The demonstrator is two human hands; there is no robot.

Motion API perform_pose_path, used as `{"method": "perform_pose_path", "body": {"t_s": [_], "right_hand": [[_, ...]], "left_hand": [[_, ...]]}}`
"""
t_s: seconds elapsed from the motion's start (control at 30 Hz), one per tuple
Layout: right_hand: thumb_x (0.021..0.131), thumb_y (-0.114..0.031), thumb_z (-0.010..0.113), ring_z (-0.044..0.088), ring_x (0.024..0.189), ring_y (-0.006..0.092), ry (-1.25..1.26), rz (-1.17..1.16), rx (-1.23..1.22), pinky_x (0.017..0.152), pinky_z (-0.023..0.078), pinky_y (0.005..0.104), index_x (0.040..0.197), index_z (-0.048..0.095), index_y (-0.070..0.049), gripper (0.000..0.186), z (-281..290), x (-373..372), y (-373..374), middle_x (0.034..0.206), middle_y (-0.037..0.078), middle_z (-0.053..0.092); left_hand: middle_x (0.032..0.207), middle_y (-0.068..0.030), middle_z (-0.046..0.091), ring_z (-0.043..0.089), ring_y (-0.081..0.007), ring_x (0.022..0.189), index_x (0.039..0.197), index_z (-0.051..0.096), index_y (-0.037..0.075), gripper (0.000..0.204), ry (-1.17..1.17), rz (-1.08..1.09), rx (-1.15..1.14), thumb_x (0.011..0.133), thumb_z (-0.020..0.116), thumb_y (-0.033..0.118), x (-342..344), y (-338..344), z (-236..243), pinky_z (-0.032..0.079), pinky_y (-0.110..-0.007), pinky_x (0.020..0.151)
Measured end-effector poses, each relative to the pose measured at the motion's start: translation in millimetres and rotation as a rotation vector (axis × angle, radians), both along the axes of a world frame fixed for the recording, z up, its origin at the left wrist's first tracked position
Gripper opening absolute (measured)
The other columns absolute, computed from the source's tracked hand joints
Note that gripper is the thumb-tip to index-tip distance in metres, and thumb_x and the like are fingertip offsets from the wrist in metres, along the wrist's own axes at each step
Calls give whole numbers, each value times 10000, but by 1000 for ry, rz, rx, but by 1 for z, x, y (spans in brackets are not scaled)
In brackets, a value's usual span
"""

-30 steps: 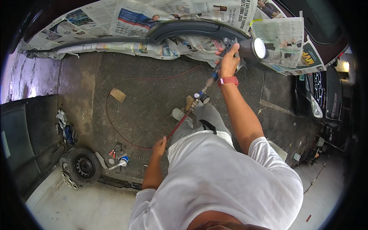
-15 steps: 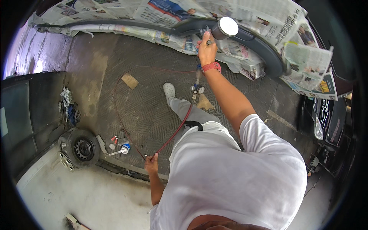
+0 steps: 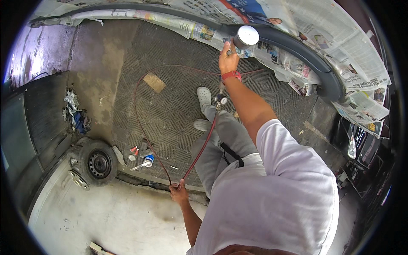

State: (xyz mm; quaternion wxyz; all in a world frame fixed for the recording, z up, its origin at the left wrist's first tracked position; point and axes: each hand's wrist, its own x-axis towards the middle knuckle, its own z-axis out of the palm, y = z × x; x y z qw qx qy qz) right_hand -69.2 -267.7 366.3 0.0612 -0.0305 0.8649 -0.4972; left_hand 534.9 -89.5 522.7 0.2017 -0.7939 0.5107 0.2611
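Note:
My right hand (image 3: 228, 59), with a red wristband, is stretched forward and closed around a spray gun (image 3: 243, 38) with a round silver cup, held against a dark curved car panel (image 3: 297, 46) masked with newspaper (image 3: 340, 38). A red air hose (image 3: 199, 148) runs from below the gun, past a small gauge, down to my left hand (image 3: 178, 193). That hand grips the hose low beside my grey trouser leg. The hose loops on over the metal grate floor (image 3: 170, 106).
A small spare wheel (image 3: 97, 162) lies at the left by the grate's edge, with small cans and tools (image 3: 142, 158) beside it. A cardboard scrap (image 3: 154, 82) rests on the grate. Rags (image 3: 75, 114) sit at the left wall. A parked car's headlight (image 3: 352, 146) shows at right.
The view has swung right, so the panel and gun now sit further right in the picture. My right hand stays on the gun along the panel; my left hand has dropped lower with the hose.

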Motion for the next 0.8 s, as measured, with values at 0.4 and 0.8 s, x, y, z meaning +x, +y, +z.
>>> {"method": "perform_pose_path", "body": {"t_s": [0.4, 0.8], "right_hand": [[1070, -498, 504, 701, 675, 186, -116, -153, -176, 617, 557, 342, 1485, 547, -19, 635, 129, 7, 46, 815, 158, 717], [1098, -560, 358, 713, 649, 204, 226, -614, -355, 398, 505, 294, 1178, 614, 59, 675, 282, -5, 263, 835, 169, 725]], "left_hand": [[988, -138, 701, 680, -324, 912, 1022, 624, 26, 692, 276, -168, 259, 807, 805, 658, 97, -96, -48, 539, -443, 843], [1159, -108, 681, 621, -197, 1103, 1193, 620, -15, 599, 633, -295, 567, 939, 753, 511, -15, -201, -18, 461, -329, 1004]]}}
